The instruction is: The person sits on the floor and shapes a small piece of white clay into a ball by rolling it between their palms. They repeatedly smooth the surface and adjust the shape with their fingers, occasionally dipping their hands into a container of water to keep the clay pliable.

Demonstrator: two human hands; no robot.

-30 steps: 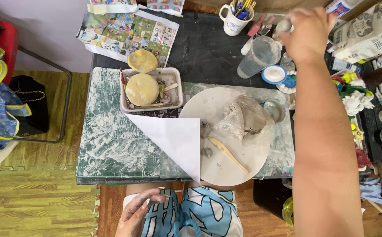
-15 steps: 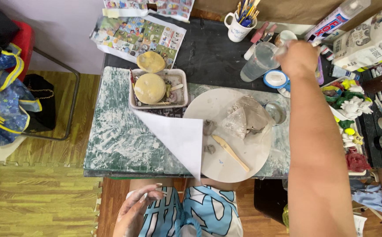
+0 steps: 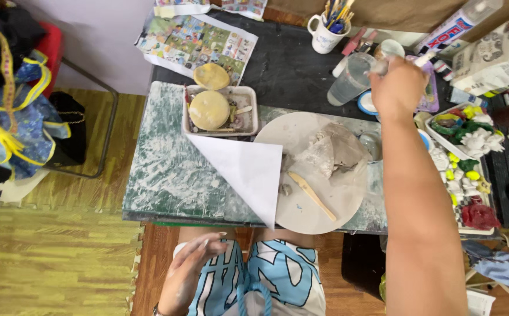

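I am reaching my right hand out over the far side of the table, fingers closing around a white-handled tool just beside the plastic cup of cloudy water. My left hand is resting open by my lap. I judge I am fetching it; next it wants carrying back to the clay on the round board nearer me.

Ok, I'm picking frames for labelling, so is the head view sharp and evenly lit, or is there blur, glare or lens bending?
Head view: lighting soft and even, shadows faint; the round board and wooden knife read sharp; the right hand by the plastic cup is slightly soft; the white paper is bright, nearly washed out; wide-lens bending shows at the edges, stretching the forearm; the left hand is clear.
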